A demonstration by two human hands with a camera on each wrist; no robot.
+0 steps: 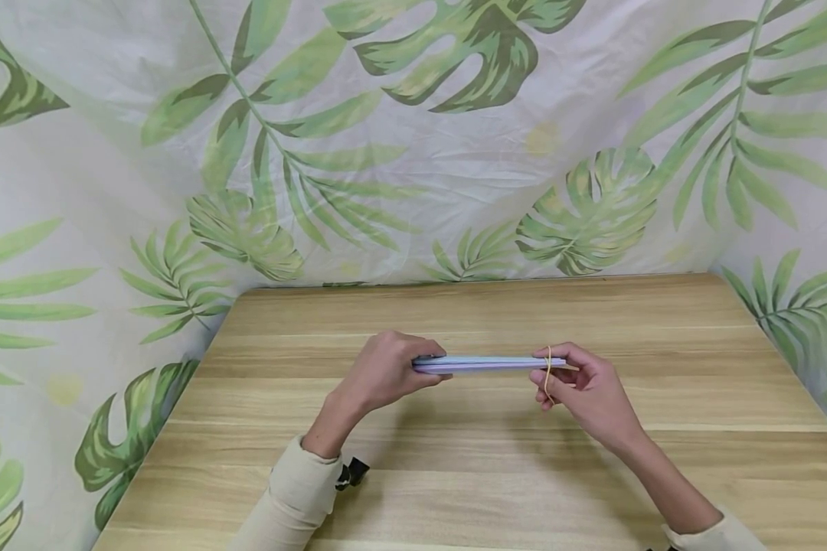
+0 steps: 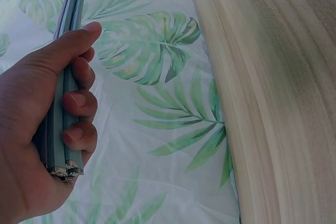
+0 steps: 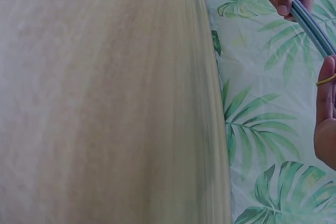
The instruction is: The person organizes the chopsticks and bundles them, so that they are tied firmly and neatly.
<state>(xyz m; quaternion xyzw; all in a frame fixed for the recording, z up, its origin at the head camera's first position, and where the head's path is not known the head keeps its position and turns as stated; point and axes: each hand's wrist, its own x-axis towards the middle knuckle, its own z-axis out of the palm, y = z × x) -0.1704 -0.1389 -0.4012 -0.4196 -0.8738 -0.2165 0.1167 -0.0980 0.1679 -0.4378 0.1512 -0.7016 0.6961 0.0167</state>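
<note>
With the left hand clamped on the thin pale-blue stack of flat sheets and the right hand pinching its right end under a yellow rubber band, banding looks underway; next, stretching the loop round the stack.

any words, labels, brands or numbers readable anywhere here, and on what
None can be read.
The bundle of flat strips held by the left hand and right hand shows no print.
The rubber band, wooden table and leaf-print cloth bear no text.
</note>
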